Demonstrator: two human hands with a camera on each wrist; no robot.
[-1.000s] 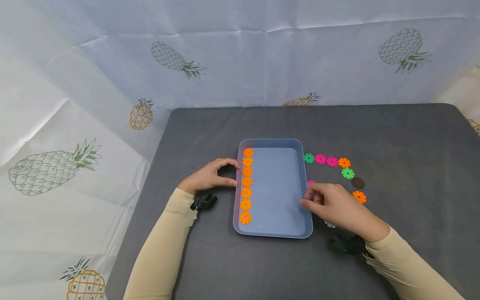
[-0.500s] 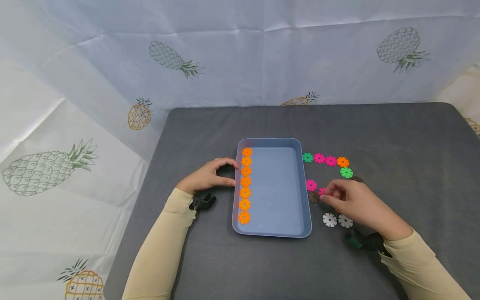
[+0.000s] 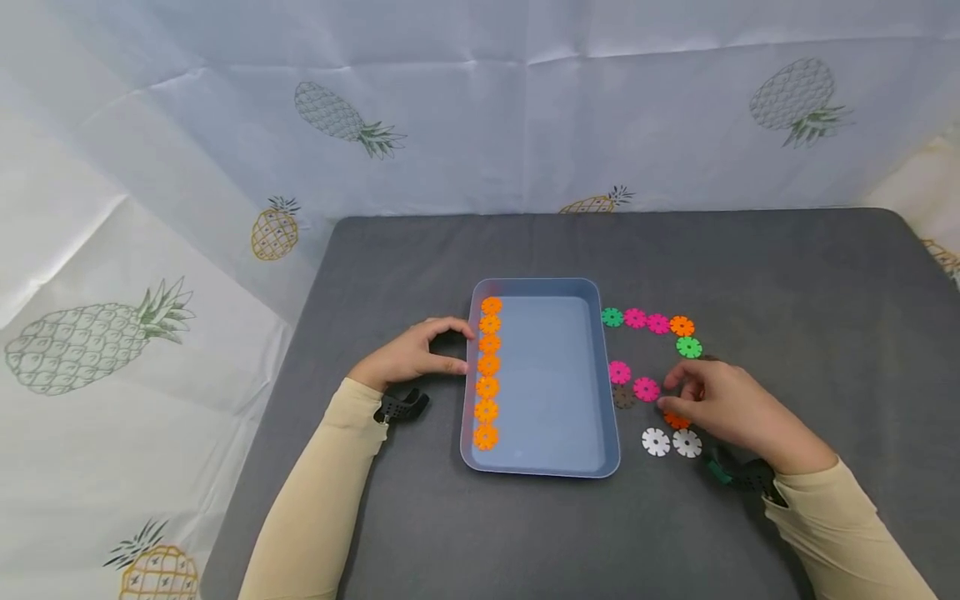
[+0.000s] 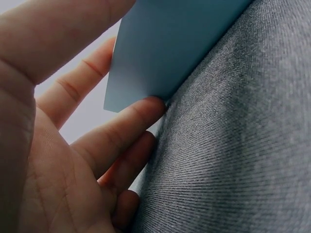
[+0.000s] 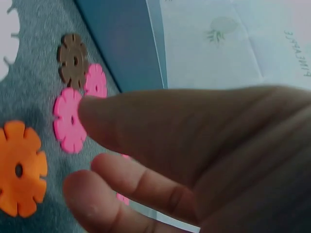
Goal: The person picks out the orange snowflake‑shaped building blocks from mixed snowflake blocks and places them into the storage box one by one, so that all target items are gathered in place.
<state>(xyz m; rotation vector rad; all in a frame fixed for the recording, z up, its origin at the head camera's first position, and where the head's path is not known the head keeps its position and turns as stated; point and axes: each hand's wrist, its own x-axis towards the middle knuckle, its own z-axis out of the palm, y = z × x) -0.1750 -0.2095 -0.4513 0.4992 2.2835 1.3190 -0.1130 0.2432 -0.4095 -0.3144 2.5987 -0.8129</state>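
Observation:
A shallow blue-grey tray lies on the dark table. Inside it, a column of orange notched discs runs along the left wall. My left hand touches that wall from outside, thumb and index finger spread apart. In the left wrist view its fingers meet the tray wall near the cloth. My right hand hovers right of the tray, with thumb and fingers apart and nothing between them. Close to its thumb lie a pink disc and an orange disc, partly covered.
Beyond my right hand lie a green disc, a light green disc, several pink and orange discs. A brown disc sits against the tray. Nearer are white discs. A pineapple-print cloth hangs behind the table.
My right hand has moved right, from the tray's right edge to over the loose discs, uncovering pink, brown and white ones. My left hand stays at the tray's left wall.

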